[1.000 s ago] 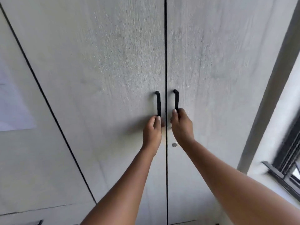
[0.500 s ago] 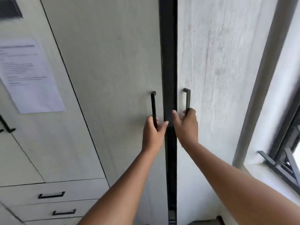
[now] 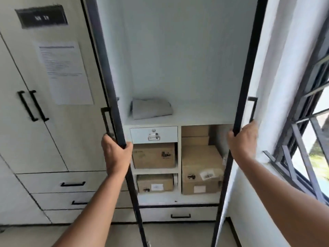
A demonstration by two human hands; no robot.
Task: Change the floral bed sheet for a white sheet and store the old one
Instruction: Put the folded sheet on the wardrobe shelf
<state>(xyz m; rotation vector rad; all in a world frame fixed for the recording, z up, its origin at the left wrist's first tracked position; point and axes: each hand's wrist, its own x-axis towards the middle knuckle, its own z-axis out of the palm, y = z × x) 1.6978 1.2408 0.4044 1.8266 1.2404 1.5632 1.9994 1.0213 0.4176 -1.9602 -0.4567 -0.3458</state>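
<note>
Your arms, both bare

Left of the wardrobe (image 3: 178, 59), your left hand (image 3: 116, 154) and left forearm (image 3: 92, 207) are uncovered down to the frame edge. Right of it, your right hand (image 3: 243, 139) and right forearm (image 3: 284, 189) look the same, slightly blurred.

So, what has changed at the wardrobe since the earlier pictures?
Both wardrobe doors swung outward from shut to wide open: the left door leftward, the right door rightward. The left hand and right hand moved apart with them and now grip the door edges. A folded grey cloth and cardboard boxes came into view inside. The neighbouring cupboard, with its paper notice, stayed shut.
</note>
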